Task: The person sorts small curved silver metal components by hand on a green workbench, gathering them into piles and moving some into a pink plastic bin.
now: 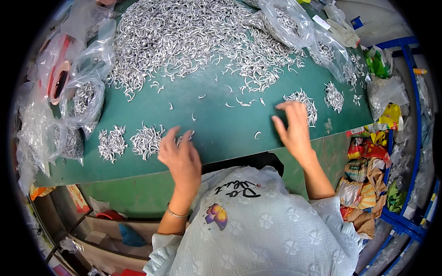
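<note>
Where bags [83,99] (clear) lie, hands sort.

Green-topped desk [221,133] fills most of view, front edge curved by lens, paler green panel below. Blue metal rack [405,216] along right side, stuffed with crumpled colourful wrappers [363,179] and clear plastic. Brown shelving [92,234] under desk at lower left, holding a red item and a blue item. Clear plastic bags [41,133] stacked along left edge. Even, diffuse lighting, no hard shadows. Walls, windows not visible.
</note>
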Motion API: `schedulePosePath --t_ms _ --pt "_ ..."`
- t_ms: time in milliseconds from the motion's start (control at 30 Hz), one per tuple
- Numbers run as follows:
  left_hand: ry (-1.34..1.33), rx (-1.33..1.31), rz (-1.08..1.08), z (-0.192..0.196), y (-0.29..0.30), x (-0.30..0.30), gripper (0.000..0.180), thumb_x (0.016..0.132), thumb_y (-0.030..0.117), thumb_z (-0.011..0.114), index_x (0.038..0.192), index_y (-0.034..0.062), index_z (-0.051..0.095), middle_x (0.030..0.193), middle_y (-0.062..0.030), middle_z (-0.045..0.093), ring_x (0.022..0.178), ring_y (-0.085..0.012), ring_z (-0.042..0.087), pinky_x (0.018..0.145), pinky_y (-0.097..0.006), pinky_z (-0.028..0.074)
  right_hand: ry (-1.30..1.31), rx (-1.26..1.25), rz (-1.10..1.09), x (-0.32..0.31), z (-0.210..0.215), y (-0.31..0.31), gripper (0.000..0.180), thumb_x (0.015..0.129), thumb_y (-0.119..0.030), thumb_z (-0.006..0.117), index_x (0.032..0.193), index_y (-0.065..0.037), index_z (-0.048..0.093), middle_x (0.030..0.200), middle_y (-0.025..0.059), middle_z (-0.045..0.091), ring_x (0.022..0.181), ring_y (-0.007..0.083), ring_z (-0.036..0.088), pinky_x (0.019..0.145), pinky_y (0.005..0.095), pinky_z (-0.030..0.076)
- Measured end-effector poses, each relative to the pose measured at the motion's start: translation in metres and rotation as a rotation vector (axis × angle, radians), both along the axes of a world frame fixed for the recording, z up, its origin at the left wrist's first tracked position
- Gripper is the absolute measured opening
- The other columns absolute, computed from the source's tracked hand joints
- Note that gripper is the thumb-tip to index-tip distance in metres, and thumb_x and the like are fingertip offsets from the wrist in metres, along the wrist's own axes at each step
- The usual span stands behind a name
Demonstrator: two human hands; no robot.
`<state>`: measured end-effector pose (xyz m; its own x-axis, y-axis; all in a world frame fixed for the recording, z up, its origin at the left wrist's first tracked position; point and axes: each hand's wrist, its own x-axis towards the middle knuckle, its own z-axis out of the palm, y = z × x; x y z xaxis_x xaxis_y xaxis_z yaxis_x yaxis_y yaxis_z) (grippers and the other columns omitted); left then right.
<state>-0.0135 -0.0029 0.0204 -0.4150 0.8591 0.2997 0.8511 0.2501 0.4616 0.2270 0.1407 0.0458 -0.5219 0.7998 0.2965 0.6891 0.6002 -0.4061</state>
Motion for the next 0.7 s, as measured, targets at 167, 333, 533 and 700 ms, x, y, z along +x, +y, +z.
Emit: schedulePosePath --t_ms 167,333,533,700 --pt "-0.012 0.010 -0.030 -0.007 0.006 0.001 0.017 0.080 0.003 0.070 0.095 0.0095 0.065 0.128 -0.0088 0.051 0.120 -0.0336 0.045 0.096 -0.046 0.029 -0.021 -0.252 0.268 -0.011 0.007 -0.017 0.028 0.079 -0.008 0.071 0.102 -0.003 0.057 0.101 0.0120 0.053 0.095 0.0315 0.051 0.082 0.0411 0.041" --pt "0.039 0.022 0.073 -0.010 0.007 -0.010 0.020 0.080 0.003 0.069 0.098 0.0102 0.064 0.127 -0.0109 0.051 0.122 -0.0334 0.045 0.096 -0.046 0.029 0.030 -0.289 0.339 -0.025 -0.013 -0.017 0.023 0.078 -0.004 0.070 0.097 -0.002 0.057 0.095 0.0121 0.052 0.091 0.0329 0.052 0.078 0.0417 0.044" --pt "-0.015 0.050 -0.118 -0.001 0.019 0.006 0.041 0.083 -0.002 0.063 0.123 0.0055 0.057 0.131 -0.0156 0.050 0.119 -0.0341 0.048 0.100 -0.045 0.032 0.234 -0.158 0.098 -0.048 -0.014 0.001 0.027 0.078 -0.004 0.073 0.101 -0.001 0.059 0.093 0.0146 0.058 0.087 0.0332 0.056 0.077 0.0406 0.047" --pt "-0.149 0.008 -0.245 -0.007 0.041 0.013 0.043 0.083 -0.009 0.055 0.126 -0.0012 0.052 0.134 -0.0213 0.048 0.119 -0.0396 0.049 0.100 -0.044 0.040 0.126 -0.123 0.083 -0.044 -0.026 0.014 0.023 0.082 0.000 0.066 0.104 0.000 0.059 0.096 0.0156 0.056 0.089 0.0367 0.058 0.077 0.0421 0.048"
